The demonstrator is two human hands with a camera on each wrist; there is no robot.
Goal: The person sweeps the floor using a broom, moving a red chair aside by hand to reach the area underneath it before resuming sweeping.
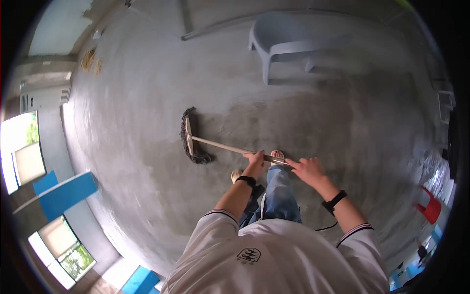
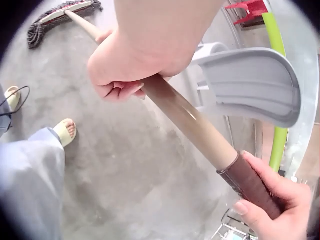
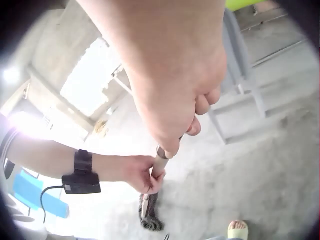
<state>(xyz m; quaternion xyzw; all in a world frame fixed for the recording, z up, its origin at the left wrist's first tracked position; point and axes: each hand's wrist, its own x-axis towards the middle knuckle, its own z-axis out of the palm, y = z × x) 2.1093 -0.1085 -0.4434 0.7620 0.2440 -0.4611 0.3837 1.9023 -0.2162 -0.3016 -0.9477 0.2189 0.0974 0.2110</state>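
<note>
A mop with a dark stringy head (image 1: 188,139) lies flat to the floor on the left in the head view, and its long pale handle (image 1: 220,145) slants back toward my body. Partway along the shaft my left hand (image 1: 255,159) grips it, fingers wrapped round in the left wrist view. At the upper end my right hand (image 1: 308,170) holds the dark brown grip (image 2: 252,187), thumb and fingers on opposite sides of it. The mop head (image 3: 150,215) shows beyond my left hand in the right wrist view.
A grey plastic chair (image 1: 281,39) stands ahead on the concrete floor (image 1: 147,98), which has a darker patch near the mop. My sandalled foot (image 1: 277,155) is close below the handle. A red chair (image 1: 430,206) and blue panels (image 1: 73,193) stand at the sides.
</note>
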